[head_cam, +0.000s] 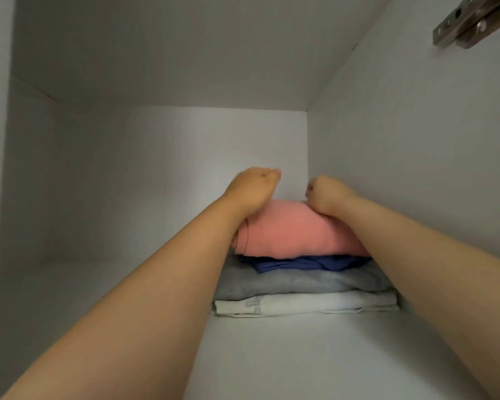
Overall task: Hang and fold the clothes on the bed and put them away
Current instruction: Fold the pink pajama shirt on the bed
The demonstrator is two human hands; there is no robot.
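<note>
A folded pink garment (289,229) lies on top of a stack at the back right of a white wardrobe shelf (272,356). Under it are a folded blue garment (298,263), a grey one (286,281) and a white one (300,306). My left hand (253,189) reaches in over the pink garment's left end, fingers curled down behind it. My right hand (326,194) rests on its right end, also curled. Both hands touch the pink garment; the fingertips are hidden, so a grip is not clear.
The compartment has a white back wall (185,168), a left wall (26,183) and a right wall (416,168) close beside the stack. A metal door hinge (471,21) sits at the top right. Bare shelf lies left of and in front of the stack.
</note>
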